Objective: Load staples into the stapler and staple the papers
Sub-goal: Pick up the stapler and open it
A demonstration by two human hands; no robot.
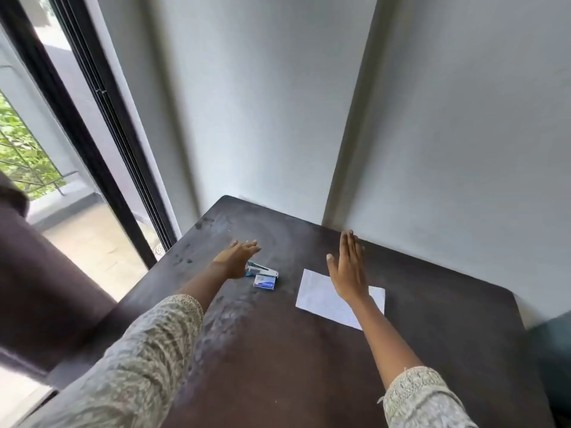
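A small blue and silver stapler (262, 270) lies on the dark table (278, 350), left of centre. A little blue and white staple box (264, 282) rests right against its near side. White papers (321, 296) lie flat to the right. My left hand (237, 257) hovers flat, fingers out, over the stapler's left end and hides part of it. My right hand (348, 270) is raised flat above the papers' far edge, fingers together and thumb out. Neither hand holds anything.
Grey walls meet in a corner just behind the table. A black-framed glass door (92, 156) stands at the left, with a dark brown cushioned seat (46, 288) below it beside the table. A dark teal surface (553, 350) sits past the table's right edge.
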